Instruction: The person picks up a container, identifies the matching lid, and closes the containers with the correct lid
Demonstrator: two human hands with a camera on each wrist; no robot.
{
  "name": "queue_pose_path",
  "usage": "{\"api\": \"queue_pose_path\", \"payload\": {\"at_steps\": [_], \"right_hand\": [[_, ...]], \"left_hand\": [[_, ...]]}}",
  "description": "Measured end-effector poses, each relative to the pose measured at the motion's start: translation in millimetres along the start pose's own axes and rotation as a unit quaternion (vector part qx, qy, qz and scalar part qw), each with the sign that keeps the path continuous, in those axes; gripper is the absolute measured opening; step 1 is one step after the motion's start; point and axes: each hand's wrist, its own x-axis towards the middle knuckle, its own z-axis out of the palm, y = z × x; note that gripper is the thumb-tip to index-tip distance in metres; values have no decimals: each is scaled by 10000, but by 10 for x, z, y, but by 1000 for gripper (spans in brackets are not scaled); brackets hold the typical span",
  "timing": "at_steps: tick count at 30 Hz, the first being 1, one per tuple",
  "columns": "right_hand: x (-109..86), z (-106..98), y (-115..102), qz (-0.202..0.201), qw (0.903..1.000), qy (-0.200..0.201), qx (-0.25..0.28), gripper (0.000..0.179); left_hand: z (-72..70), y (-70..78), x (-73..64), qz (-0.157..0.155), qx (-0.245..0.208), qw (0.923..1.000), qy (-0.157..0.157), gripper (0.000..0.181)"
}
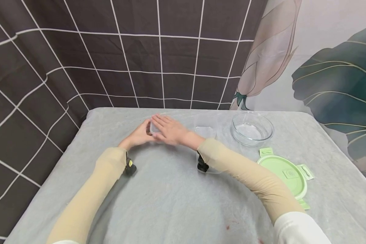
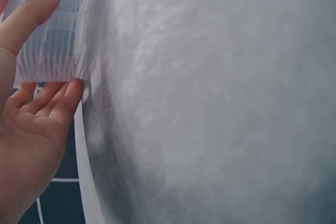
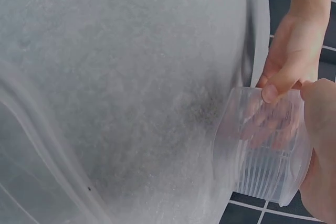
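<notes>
A small clear plastic container (image 1: 155,129) with ribbed walls is between both hands near the far left of the table. My left hand (image 1: 139,133) grips its side; the left wrist view shows the thumb on one face of the container (image 2: 55,40) and the fingers at its lower edge. Over the top lies my right hand (image 1: 170,131), its fingers straight and close together in the head view. From the right wrist, the left thumb shows at the container's (image 3: 265,166) edge, with the left fingers visible through the plastic.
Another clear plastic container (image 1: 214,169) lies partly hidden under the right forearm. To its right are a round glass bowl (image 1: 241,138) and a green lid (image 1: 282,169) with clip tabs. Grey cloth (image 1: 158,203) covers the table; a dark checked curtain (image 1: 143,54) hangs behind.
</notes>
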Motion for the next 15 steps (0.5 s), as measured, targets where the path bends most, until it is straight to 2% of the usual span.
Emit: {"api": "queue_pose_path", "payload": {"at_steps": [3, 15], "right_hand": [[-12, -7, -24, -89, 9999, -55, -103, 67], [18, -18, -21, -71, 9997, -179, 154, 73]], "left_hand": [[-25, -4, -22, 40, 46, 10000, -58, 81], [-35, -29, -25, 104, 91, 9999, -87, 77]]}}
